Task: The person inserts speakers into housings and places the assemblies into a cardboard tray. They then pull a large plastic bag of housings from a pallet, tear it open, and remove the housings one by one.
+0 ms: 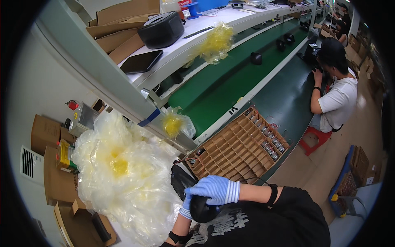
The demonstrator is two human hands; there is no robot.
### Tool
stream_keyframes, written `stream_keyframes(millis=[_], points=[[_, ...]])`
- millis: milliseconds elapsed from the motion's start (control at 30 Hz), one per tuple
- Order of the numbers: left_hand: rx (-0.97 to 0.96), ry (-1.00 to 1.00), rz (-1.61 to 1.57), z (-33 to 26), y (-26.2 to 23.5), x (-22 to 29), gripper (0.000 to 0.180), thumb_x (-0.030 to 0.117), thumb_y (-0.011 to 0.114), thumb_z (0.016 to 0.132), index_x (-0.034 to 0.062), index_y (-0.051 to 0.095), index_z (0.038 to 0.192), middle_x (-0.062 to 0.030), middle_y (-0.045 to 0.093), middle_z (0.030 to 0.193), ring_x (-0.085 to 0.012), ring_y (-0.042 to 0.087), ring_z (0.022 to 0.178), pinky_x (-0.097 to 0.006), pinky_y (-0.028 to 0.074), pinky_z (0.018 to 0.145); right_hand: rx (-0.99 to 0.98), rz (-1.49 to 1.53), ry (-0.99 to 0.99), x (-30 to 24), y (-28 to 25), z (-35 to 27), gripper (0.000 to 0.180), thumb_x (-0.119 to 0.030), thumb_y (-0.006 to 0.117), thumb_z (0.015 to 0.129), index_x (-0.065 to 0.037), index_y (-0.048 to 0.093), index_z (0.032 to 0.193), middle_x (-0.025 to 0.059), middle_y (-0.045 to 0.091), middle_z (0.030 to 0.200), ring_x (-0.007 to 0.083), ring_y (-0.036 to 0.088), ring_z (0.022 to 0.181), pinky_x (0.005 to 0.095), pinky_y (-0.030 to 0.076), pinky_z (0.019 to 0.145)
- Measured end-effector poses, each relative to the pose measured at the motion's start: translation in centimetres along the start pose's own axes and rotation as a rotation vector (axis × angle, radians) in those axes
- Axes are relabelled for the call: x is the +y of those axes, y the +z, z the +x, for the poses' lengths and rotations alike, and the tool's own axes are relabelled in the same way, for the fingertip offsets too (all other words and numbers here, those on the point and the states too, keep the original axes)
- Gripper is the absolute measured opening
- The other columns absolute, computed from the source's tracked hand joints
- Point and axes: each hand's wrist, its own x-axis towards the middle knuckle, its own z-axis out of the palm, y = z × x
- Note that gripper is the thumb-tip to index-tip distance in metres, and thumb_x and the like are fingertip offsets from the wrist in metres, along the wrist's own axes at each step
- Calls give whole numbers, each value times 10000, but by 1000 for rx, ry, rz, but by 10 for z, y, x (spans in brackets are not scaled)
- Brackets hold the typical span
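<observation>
One head-worn fisheye view was supplied, tilted and looking down from above the wearer's chest. Both blue-gloved hands sat close at the lower edge. The brown cardboard divider tray [240, 148] lay near centre; the long green conveyor belt [230, 82] bent away toward the upper right rim.

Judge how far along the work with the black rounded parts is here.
Done: several black parts already lie on the green belt. In hand: right hand and left hand hold one black rounded part. Left: the cardboard divider tray keeps small components along one edge.
</observation>
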Motion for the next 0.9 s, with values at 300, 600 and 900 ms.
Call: stream_keyframes(millis=[300,600,900], points=[[-8,-206,133,-49,-10,31,897,513,607,720,-16,269,1360,-164,361,1358,-277,375,1243,-364,295,1054,205,-455,935,116,-73,-93,218,-289,572,757,-119,670,853,124,636,870,306,610,836,391,489,751],[-257,-233,-469,-45,-17,11,997,630,604,640,28,280,1366,-217,321,1363,-354,334,1242,-457,237,1069,359,-490,1183,190,-49,-149,364,-398,646,728,-144,657,989,140,552,1032,312,557,954,402,448,839],[-134,-185,-254,-43,-10,19,1169,772,550,596,-40,207,1363,-259,451,1224,-380,485,1102,-469,367,972,365,-503,1122,203,-40,-136,199,-286,633,745,-125,681,851,125,576,916,279,563,901,377,445,824]])
